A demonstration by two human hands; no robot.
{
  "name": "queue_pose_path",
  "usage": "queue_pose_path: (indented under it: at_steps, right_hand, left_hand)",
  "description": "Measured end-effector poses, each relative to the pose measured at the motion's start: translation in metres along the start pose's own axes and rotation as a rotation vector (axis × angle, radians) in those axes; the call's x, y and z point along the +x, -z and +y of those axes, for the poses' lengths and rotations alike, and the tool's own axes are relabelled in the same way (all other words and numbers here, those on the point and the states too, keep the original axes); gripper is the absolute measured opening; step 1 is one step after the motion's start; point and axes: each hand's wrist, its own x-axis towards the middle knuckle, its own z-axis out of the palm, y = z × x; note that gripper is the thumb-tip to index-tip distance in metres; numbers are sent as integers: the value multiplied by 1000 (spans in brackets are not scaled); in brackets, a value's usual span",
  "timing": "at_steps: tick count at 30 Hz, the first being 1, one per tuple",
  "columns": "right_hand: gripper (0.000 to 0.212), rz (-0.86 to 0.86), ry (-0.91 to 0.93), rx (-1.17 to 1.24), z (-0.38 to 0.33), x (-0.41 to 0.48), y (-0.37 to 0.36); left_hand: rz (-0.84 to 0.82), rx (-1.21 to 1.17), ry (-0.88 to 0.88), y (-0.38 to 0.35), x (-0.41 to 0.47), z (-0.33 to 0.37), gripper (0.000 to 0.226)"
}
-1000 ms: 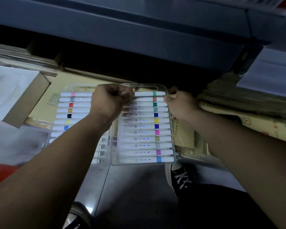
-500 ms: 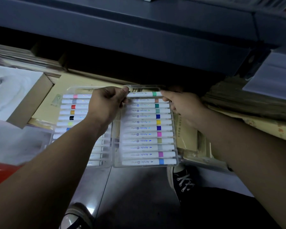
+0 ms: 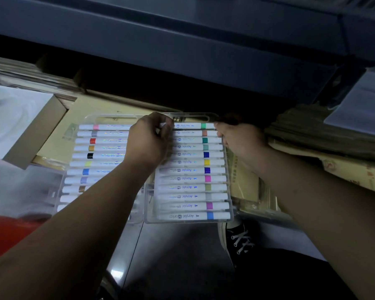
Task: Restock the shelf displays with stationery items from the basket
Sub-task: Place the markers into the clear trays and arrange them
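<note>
An open clear plastic marker case (image 3: 188, 220) lies flat on the low shelf, with two halves of white acrylic markers that carry coloured bands. My left hand (image 3: 148, 140) rests over the hinge between the halves and pinches the left end of the top marker (image 3: 191, 126) in the right half. My right hand (image 3: 240, 141) holds the case's upper right edge, by that marker's green-banded end. The left half (image 3: 100, 148) is partly hidden under my left forearm.
A white-topped cardboard box (image 3: 24, 126) stands at the left. Stacked brown paper goods (image 3: 325, 135) lie at the right, under a white sheet (image 3: 362, 105). A dark shelf board (image 3: 182, 50) overhangs the case. A red object (image 3: 7, 232) sits at the lower left and a shoe (image 3: 236, 237) stands below.
Both hands stay at the top of the right half. My left hand's fingers have curled tighter onto the top marker's end. The view has tilted slightly downward.
</note>
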Motion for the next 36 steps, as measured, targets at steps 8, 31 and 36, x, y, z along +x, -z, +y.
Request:
queue_pose_path:
  at_steps: [8, 31, 36]
  right_hand:
    - [32, 138, 261, -323, 3, -15, 5]
    - [53, -16, 541, -413, 19, -23, 7]
    - [52, -8, 558, -436, 21, -23, 8]
  left_hand:
    - [76, 157, -75, -3, 0, 2, 18]
    - [-249, -59, 129, 13, -29, 29, 25]
    - [-364, -430, 303, 35, -29, 17, 44]
